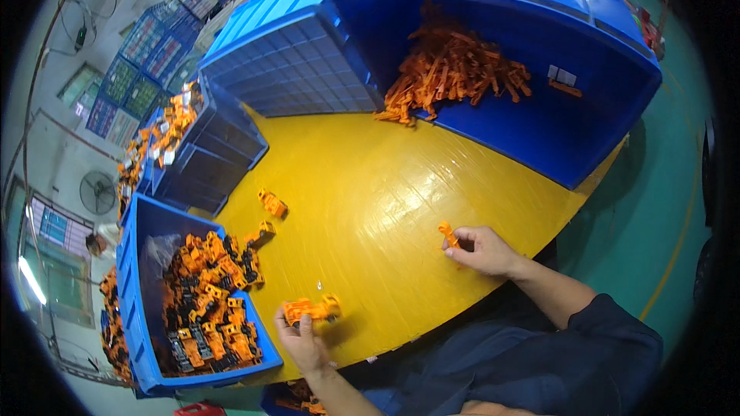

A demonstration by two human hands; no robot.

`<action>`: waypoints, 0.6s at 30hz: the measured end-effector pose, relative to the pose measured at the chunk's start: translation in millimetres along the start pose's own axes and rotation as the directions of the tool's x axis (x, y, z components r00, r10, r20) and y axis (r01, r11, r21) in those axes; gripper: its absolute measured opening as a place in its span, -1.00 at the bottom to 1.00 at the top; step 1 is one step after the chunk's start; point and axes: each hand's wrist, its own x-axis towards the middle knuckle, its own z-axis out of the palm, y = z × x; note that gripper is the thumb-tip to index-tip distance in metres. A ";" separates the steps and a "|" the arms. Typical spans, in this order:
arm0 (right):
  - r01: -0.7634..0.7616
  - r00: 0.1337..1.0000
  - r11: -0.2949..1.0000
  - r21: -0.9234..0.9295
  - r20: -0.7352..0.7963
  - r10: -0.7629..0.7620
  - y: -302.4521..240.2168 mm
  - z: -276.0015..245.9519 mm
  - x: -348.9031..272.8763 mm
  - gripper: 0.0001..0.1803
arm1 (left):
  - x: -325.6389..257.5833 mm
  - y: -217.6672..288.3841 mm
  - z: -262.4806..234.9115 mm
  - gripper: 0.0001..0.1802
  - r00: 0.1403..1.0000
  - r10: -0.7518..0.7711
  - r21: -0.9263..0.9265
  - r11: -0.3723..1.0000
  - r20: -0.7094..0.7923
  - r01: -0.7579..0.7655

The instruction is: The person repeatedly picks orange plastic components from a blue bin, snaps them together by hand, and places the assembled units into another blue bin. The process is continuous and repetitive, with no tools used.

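My left hand (305, 344) grips an orange toy truck body (311, 310) just above the near left part of the yellow table (370, 208). Farther right, my right hand (484, 251) pinches a small orange plastic arm piece (446, 233), its narrow end pointing up and away. On the table beyond my left hand lie two more orange and black toy vehicles (272, 203), one of them close to the rim of a blue bin (254, 331). That bin is tipped toward the table and holds a heap of orange and black toy vehicles (212, 300).
A large blue bin (570, 139) on its side at the far right holds a pile of orange arm pieces (455, 69). Another blue bin (297, 65) stands beside it. At the left, orange parts fill a further bin (208, 158). Green floor (663, 208) lies right of the table.
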 end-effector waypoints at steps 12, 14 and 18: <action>0.081 0.991 0.978 -0.190 0.122 -0.059 -8.0 44.5 -4.6 -0.61 | -62.4 -54.4 140.3 -0.55 0.901 -0.273 -0.227 0.905 0.336 0.359; 0.113 0.992 0.986 -0.123 0.065 -0.105 -0.3 46.0 -8.5 -0.60 | -63.4 -51.1 143.3 -0.54 0.890 -0.278 -0.180 0.916 0.361 0.359; 0.071 0.997 0.996 0.052 -0.010 -0.070 15.8 53.0 -23.3 -0.62 | -65.7 -52.0 141.8 -0.53 0.873 -0.326 -0.108 0.915 0.363 0.388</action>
